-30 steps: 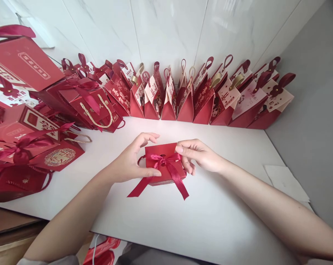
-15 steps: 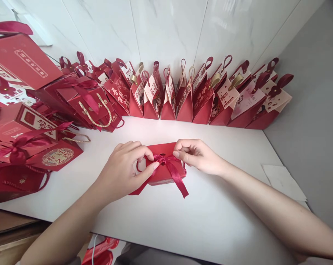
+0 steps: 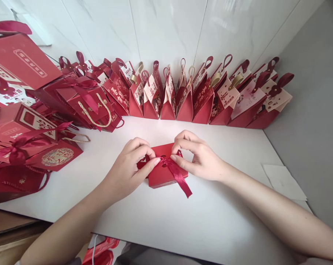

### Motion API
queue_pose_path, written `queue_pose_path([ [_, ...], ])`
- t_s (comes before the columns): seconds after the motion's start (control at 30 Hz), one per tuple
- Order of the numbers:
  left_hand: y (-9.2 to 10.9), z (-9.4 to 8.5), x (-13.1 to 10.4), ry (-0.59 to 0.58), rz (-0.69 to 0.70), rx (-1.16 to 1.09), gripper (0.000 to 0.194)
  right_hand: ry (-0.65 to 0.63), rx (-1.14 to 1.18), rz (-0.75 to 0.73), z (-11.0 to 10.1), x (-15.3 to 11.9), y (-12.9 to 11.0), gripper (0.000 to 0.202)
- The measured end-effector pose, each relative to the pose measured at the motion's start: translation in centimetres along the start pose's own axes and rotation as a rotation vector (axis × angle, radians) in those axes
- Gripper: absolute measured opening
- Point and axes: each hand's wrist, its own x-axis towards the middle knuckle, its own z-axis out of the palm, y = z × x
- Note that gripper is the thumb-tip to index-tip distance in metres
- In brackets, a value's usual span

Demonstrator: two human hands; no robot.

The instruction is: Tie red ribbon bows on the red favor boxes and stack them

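A small red gift box (image 3: 162, 178) sits on the white table in front of me. A dark red satin ribbon (image 3: 180, 178) is knotted on its top, over a round hole, with one tail hanging down the near side. My left hand (image 3: 135, 162) pinches the ribbon between thumb and forefinger, left of the knot. My right hand (image 3: 199, 156) is on the other side, its thumb and forefinger closed on the ribbon just right of the knot. Part of the box and the ribbon's left portion are hidden behind my fingers.
A row of red and cream gift boxes (image 3: 169, 106) with loop handles stands along the tiled wall. Stacked red gift boxes (image 3: 56, 158) with bows and rope handles fill the left side. White paper sheets (image 3: 283, 180) lie at the right table edge (image 3: 265, 143).
My right hand has moved slightly nearer and down, with its fingers closer to the knot. The left hand has shifted a little right, and the box has turned slightly.
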Motion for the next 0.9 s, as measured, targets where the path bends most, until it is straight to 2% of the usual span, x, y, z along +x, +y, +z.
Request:
queue_pose_path([
  [0.13,0.1,0.2,0.0,-0.041,-0.003,0.036,0.017,0.029,-0.015,-0.036,0.2,0.1,0.1,0.004],
  [0.3,0.0,-0.1,0.0,-0.095,-0.026,0.007,0.022,-0.032,0.048,0.025,0.1,0.2,0.0,0.011],
  [0.67,0.2,-0.8,0.4,-0.221,-0.05,-0.074,0.022,-0.21,0.525,0.348,0.0,0.2,0.1,0.022],
  [0.9,-0.2,-0.9,0.5,-0.237,0.0,-0.077,0.022,-0.211,0.55,0.334,0.0,0.6,0.3,0.025],
])
